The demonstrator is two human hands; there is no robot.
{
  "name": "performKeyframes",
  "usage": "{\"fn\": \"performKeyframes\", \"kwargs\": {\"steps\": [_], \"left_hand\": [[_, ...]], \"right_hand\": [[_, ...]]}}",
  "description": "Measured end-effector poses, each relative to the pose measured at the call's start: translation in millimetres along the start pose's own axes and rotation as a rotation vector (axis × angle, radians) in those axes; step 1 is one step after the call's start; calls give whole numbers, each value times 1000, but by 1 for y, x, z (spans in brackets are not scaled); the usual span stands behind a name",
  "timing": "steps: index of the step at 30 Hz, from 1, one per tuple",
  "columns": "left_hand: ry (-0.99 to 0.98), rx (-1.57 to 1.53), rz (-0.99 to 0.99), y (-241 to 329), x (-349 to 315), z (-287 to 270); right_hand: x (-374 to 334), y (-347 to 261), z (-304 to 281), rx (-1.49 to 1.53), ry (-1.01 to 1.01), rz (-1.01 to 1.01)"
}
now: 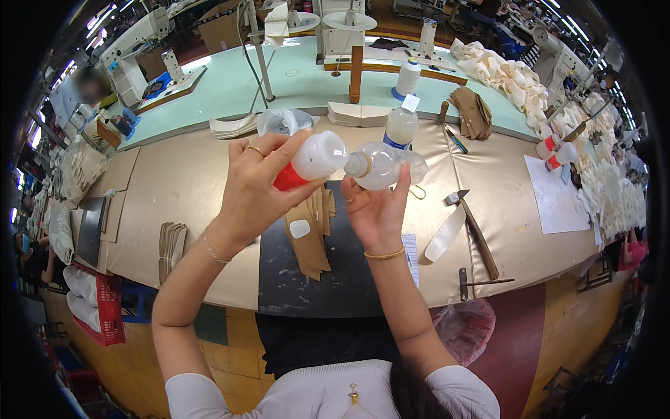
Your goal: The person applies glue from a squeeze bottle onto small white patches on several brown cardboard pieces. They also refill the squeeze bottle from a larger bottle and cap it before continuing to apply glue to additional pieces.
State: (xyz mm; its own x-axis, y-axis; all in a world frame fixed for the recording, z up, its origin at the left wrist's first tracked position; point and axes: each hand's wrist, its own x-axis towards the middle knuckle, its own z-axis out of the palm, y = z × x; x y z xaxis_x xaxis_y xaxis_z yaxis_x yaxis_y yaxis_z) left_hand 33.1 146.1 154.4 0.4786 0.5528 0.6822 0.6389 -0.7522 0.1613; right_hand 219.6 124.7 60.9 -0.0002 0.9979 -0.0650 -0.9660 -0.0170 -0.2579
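- So, L hand [262, 171] closed round red/white btl [324, 155], tilted.
- R hand [377, 213] holding clear btl [380, 167], fingers part-curled, neck twd L.
- Blk mat [349, 279] below.

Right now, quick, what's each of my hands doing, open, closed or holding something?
Left hand: closed, holding the red-and-white bottle.
Right hand: holding the clear bottle, fingers partly hidden behind it.

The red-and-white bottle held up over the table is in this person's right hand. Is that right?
Not quite. The head view shows the red-and-white bottle in the left hand, not the right. It is indeed held up over the table.
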Motion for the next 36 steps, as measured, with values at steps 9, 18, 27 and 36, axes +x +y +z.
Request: {"fn": "performKeyframes", "kwargs": {"steps": [9,18,27,36], "left_hand": [[-27,22,-49,-11,1,14],[-248,-695,-416,-10,29,25],[-307,-855,-485,-8,34,31],[-98,-1002,-598,-32,45,70]], "right_hand": [[-18,-2,12,172,-75,137],[7,-27,9,135,-24,-12],[17,-29,21,43,-47,-110],[-4,-44,-6,437,-190,97]]}}
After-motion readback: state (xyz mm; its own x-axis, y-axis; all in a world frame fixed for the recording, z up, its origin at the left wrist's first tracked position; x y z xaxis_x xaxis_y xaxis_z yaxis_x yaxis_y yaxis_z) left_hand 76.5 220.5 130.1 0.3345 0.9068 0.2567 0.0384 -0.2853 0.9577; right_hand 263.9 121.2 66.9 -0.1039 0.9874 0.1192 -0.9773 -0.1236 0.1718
